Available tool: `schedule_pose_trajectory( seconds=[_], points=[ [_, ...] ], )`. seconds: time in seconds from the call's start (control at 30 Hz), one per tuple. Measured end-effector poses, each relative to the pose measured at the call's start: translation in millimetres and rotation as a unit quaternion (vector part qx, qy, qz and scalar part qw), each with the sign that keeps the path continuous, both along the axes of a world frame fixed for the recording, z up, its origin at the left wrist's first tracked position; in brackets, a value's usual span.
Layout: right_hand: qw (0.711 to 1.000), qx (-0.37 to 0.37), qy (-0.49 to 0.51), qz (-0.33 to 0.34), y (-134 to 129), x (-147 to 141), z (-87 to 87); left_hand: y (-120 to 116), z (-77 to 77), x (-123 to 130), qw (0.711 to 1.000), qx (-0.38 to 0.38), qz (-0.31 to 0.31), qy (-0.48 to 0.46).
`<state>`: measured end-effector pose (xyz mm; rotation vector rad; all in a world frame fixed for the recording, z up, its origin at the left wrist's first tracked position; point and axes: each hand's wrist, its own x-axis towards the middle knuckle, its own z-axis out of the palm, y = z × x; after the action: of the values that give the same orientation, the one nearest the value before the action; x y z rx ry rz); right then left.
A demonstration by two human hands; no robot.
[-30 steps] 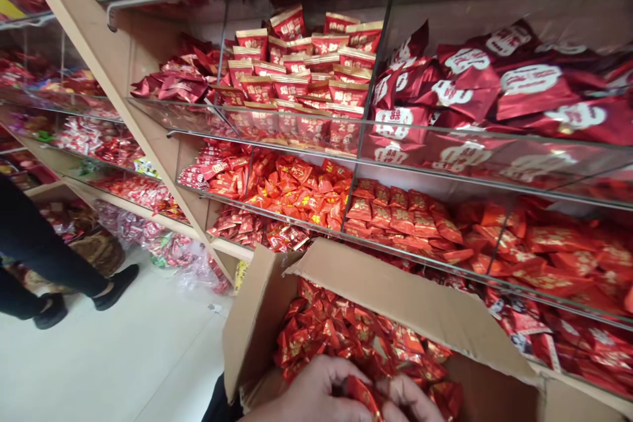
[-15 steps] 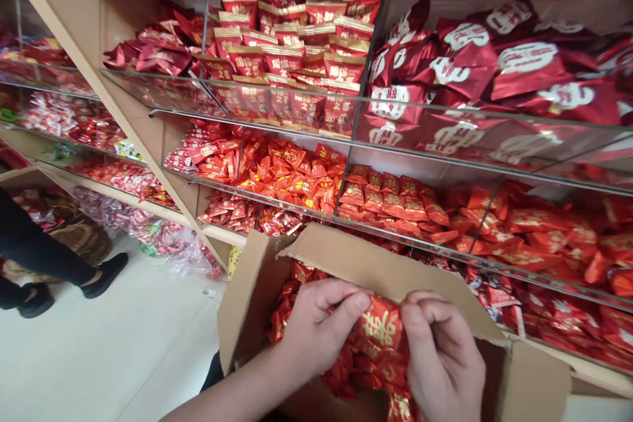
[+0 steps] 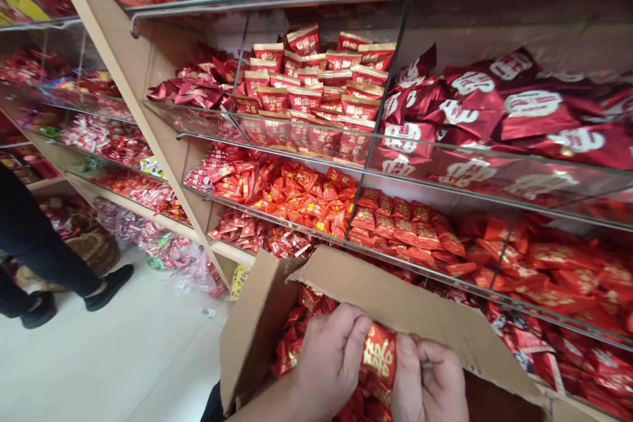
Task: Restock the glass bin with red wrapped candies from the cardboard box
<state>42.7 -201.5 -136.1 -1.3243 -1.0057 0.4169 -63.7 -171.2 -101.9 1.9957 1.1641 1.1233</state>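
Note:
Between my two hands is a small red candy packet (image 3: 380, 351) with gold characters. My left hand (image 3: 330, 353) pinches its left end, thumb pressed to the curled fingers. My right hand (image 3: 429, 376) grips the right end in the same way. Both hands are over an open cardboard box (image 3: 390, 293), which holds many similar red packets (image 3: 291, 349). My fingers and the lower edge of the view hide part of the box's contents.
Behind the box rise wooden shelves (image 3: 116, 72) with clear fronts, stocked with red packets (image 3: 403, 221) and larger dark red bags (image 3: 531, 105). A person's legs in dark trousers (image 3: 47, 237) stand at the left on the pale floor (image 3: 163, 343). Plastic bags of sweets (image 3: 168, 247) lie by the shelf base.
My view has tilted up, so more upper shelving shows and everything sits lower. Both hands keep hold of the candy packet, with the fingers now curled more tightly and closer together.

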Motion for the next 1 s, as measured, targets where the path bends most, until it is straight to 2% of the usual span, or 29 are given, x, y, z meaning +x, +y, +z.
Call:
schedule_pose_trajectory(
  seconds=[0.1, 0.17, 0.27, 0.33, 0.4, 0.6, 0.8, 1.0],
  points=[
    [0.999, -0.013, 0.039, 0.015, -1, 4, -2.2, -3, -4.2, -1, 1.000, -0.005, -0.009, 0.011],
    [0.997, -0.036, 0.042, 0.051, -1, 11, -3.8, -4, -7.9, -3, 0.999, -0.004, -0.029, 0.039],
    [0.984, -0.069, -0.030, 0.161, 0, 22, -5.5, -6, -14.0, -4, 0.995, -0.008, -0.063, 0.076],
    [0.974, -0.082, -0.069, 0.197, -1, 24, -6.0, -8, -17.0, -4, 0.995, -0.025, -0.064, 0.076],
    [0.977, -0.086, -0.060, 0.188, -2, 22, -5.7, -8, -18.1, -3, 0.995, -0.044, -0.051, 0.067],
    [0.976, -0.142, 0.055, 0.155, 0, 17, 2.2, -5, -12.1, 2, 0.996, -0.085, -0.034, -0.003],
    [0.931, -0.202, 0.191, 0.235, 2, 21, 3.3, 6, -10.7, 6, 0.989, -0.126, 0.021, -0.070],
    [0.949, -0.166, 0.170, 0.208, 3, 21, 1.7, 7, -16.0, 7, 0.967, -0.204, 0.013, -0.150]
  ],
)
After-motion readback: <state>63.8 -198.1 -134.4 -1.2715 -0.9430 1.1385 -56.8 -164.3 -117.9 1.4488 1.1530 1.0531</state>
